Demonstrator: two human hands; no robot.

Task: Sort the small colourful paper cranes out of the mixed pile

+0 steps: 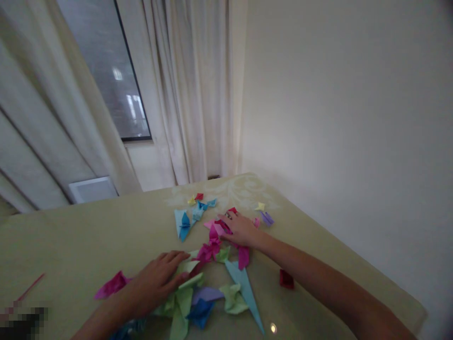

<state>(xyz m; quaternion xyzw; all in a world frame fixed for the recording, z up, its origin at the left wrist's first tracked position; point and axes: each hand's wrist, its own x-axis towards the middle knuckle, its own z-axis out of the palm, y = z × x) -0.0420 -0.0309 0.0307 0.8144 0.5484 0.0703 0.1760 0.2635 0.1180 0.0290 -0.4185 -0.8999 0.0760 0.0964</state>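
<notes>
Many folded paper pieces in pink, blue, green, yellow and purple lie scattered on a pale yellow-green table (88,236). My left hand (155,281) lies flat, fingers stretched out, on a heap of green folded papers (180,302) near the front. My right hand (240,229) reaches farther out and rests on the pink paper pieces (214,233), fingers spread; whether it grips one I cannot make out. A long light-blue paper cone (246,293) lies between my arms.
A small red folded piece (286,278) sits alone right of my right forearm. Blue pieces (184,224) and small yellow and purple ones (265,215) lie toward the far edge. A pink stick (31,285) lies at left. Curtains, a window and a wall stand behind.
</notes>
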